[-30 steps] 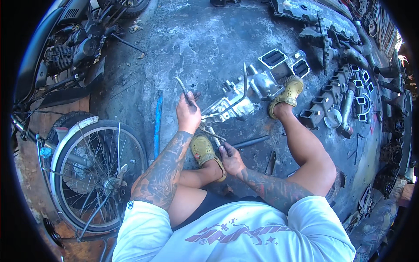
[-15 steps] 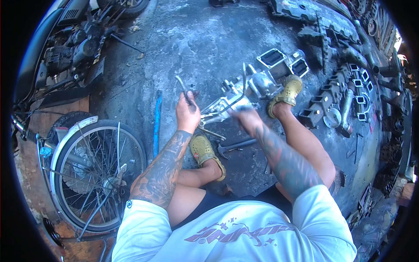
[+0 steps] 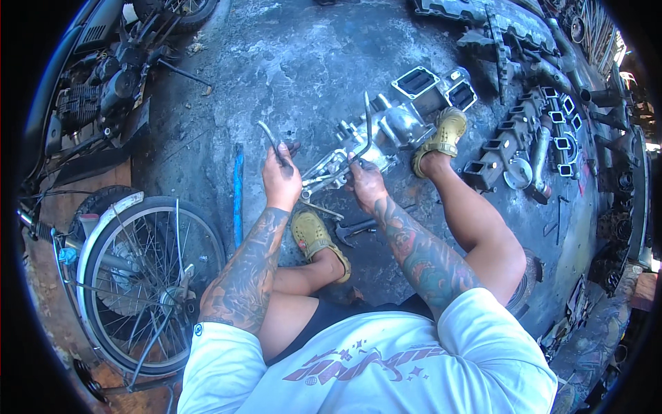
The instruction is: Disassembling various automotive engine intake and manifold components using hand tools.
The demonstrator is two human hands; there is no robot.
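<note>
My left hand (image 3: pixel 281 181) is closed around a bent metal rod (image 3: pixel 267 133), dark near the fingers and paler at its upper tip. Just right of it, a silvery engine casting (image 3: pixel 398 125) with studs and ribs lies on the floor between my feet. My right hand (image 3: pixel 367 185) pinches a second bent rod (image 3: pixel 368 121) at its lower bend, over the casting's near side. This rod's upper end rises past the casting. What the fingers cover at its low end is hidden.
A hammer (image 3: pixel 355 230) lies near my left shoe (image 3: pixel 312 232). A blue strip (image 3: pixel 238 196) and a spoked wheel (image 3: pixel 155 290) are to the left, a motorbike (image 3: pixel 103 96) beyond. Rectangular-ported castings (image 3: pixel 416 83) sit behind; manifolds (image 3: pixel 507 148) line the right.
My right hand, blurred at the casting's right side before, has moved left and now grips the bent rod. The whole view has shifted slightly. My left hand keeps its hold.
</note>
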